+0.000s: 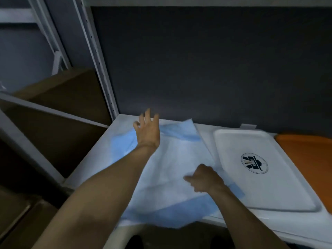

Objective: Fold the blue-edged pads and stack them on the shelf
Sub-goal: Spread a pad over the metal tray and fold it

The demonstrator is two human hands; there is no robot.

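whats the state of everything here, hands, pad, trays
left hand, open, fingers spread, above the pad's far edge
right hand, fingers curled, on the pad; grip unclear
blue-edged pad, rumpled on the shelf, not neatly folded, near edge overhanging the front
white tray, flat, logo up, right of the pad
orange tray, flat, partly out of frame
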